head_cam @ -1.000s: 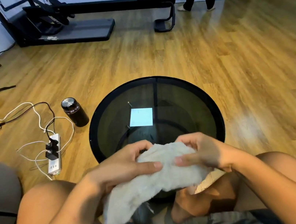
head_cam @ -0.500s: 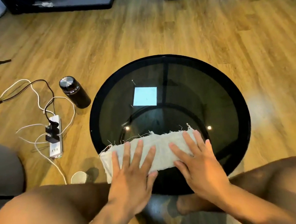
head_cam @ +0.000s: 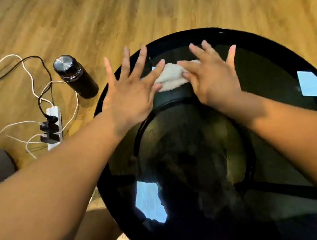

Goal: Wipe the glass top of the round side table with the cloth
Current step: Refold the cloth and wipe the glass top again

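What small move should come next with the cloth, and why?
Probably pull the cloth back toward the body across the glass top. The left hand and right hand press it with flat, spread fingers near the far rim, bunched between them, and most of the glass lies nearer.

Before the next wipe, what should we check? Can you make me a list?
1. Cloth on the glass top: ok, it lies near the far edge.
2. Both hands on the cloth: ok, the left hand and the right hand press it with straight, spread fingers.
3. Cloth spread flat: not ok, it is bunched up between the hands.
4. Bottle off the glass: ok, it stands on the floor beside the table.
5. Power strip and its cables out of the way: ok, on the floor beyond the bottle.
6. Glass free of smudges: cannot tell, reflections and blur hide it.
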Demonstrator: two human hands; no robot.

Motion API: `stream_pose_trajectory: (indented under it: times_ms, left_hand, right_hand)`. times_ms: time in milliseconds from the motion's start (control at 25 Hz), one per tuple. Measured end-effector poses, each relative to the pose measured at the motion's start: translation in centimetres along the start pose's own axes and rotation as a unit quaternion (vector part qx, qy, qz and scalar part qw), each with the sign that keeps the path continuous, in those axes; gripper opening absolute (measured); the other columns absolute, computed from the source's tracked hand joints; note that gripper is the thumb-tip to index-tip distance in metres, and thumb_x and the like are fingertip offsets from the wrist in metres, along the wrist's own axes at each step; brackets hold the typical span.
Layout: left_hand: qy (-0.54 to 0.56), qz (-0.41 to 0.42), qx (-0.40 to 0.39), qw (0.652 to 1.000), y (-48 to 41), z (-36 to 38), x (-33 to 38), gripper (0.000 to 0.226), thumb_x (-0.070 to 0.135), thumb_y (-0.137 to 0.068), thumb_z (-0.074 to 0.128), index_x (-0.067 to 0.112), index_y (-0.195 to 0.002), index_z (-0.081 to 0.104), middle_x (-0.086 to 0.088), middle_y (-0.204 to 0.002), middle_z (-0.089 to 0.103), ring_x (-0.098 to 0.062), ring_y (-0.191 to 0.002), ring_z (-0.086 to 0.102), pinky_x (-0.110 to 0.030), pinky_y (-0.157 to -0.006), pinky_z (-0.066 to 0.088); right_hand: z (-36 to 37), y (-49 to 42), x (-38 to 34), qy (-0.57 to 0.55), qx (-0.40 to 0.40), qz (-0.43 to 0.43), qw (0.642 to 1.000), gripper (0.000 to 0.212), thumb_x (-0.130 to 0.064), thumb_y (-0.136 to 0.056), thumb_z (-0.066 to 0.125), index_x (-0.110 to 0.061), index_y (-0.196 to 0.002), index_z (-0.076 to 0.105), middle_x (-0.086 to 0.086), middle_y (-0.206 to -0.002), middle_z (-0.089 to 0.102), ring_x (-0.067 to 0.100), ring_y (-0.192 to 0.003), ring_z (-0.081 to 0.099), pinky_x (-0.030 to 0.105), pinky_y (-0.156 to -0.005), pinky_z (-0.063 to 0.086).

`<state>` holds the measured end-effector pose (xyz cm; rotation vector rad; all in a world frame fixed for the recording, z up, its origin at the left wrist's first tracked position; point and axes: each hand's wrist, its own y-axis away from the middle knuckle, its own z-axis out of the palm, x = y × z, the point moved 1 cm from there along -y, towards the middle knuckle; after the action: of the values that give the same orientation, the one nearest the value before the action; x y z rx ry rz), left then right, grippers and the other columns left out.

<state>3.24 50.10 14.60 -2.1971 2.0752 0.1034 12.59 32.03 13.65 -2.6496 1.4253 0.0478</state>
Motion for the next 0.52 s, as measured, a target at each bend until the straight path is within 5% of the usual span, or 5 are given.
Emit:
stream_pose_trajectory:
  times_ms: [200,320,520]
  left_hand:
    - [-0.035,-0.042,0.008,0.998,-7.8,1.1,-2.1,0.052,0.048,-0.103,0.019,0.039,-0.154,0.013,-0.004,-0.166,0.001,-0.038,-0.151,-0.005,-0.067,-0.115,0.0]
    - [0.032,-0.066,0.027,0.997,-7.6,-0.1,-2.0,0.045,0.043,-0.102,0.033,0.036,-0.146,0.037,-0.007,-0.15,0.033,-0.036,-0.139,0.025,-0.051,-0.107,0.022]
    - [0.2,-0.023,-0.06,0.978,-1.8,-0.6,-1.6,0.046,0.034,-0.102,0.043,0.029,-0.148,0.04,-0.009,-0.133,0.045,-0.035,-0.116,0.045,-0.037,-0.097,0.031]
  right_hand:
    - [0.0,-8.9,0.1,0.041,0.044,0.025,0.998,0.03,-0.039,-0.1,0.043,-0.033,-0.122,0.062,0.006,-0.14,0.044,0.036,-0.134,0.031,0.058,-0.107,0.023]
    - [-0.5,-9.9,0.2,0.01,0.033,0.001,0.999,0.03,-0.037,-0.101,0.041,-0.028,-0.12,0.062,0.009,-0.13,0.05,0.037,-0.126,0.038,0.051,-0.098,0.033]
    - [-0.3,-2.9,1.7,-0.034,-0.011,-0.105,0.994,0.032,-0.031,-0.101,0.044,-0.022,-0.126,0.061,0.012,-0.122,0.06,0.038,-0.109,0.052,0.047,-0.089,0.044]
